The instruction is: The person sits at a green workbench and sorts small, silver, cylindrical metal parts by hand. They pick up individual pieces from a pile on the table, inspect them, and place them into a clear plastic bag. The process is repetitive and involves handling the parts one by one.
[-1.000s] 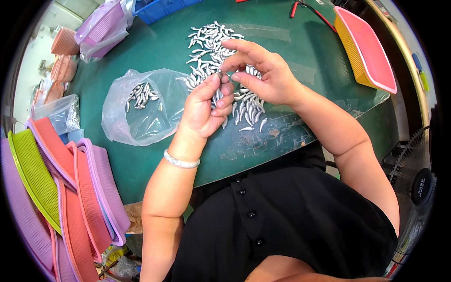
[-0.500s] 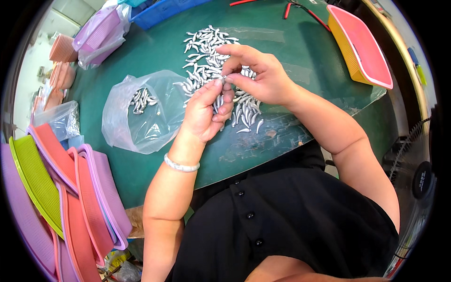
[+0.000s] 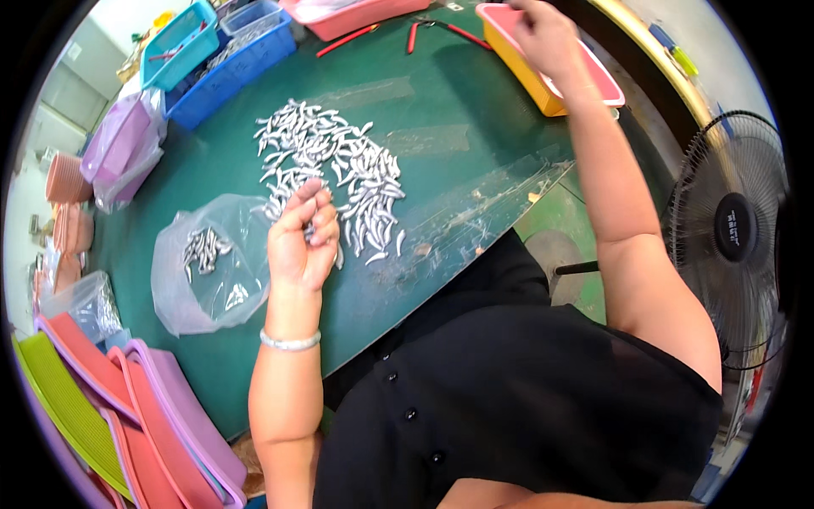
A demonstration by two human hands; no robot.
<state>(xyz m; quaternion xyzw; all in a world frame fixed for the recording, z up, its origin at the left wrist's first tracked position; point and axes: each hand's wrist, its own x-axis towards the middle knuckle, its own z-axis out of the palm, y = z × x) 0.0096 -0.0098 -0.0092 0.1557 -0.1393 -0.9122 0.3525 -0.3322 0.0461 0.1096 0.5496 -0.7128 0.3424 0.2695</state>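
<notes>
On the green table lies a pile of small silver curved fish-shaped pieces [image 3: 369,174]. My left hand [image 3: 303,242] is at the near edge of this pile, palm up with its fingers curled in. Whatever those fingers hold, if anything, is too small to make out. A clear plastic bag [image 3: 254,280] spreads to the left of that hand, and several more silver pieces [image 3: 203,250] sit in it. My right hand [image 3: 549,41] is stretched out over the yellow basket with a pink inside [image 3: 534,81] at the far right. Its fingers are partly hidden and blurred.
Red-handled pliers [image 3: 413,38] lie near the far edge. A blue crate [image 3: 233,76] and a teal basket [image 3: 182,47] stand far left. Stacked coloured baskets [image 3: 182,407] rise at the near left. A black fan [image 3: 729,229] stands at the right.
My right hand has left my left hand and moved far right to over the yellow basket. The view has turned rightward. My left hand stays by the pile.
</notes>
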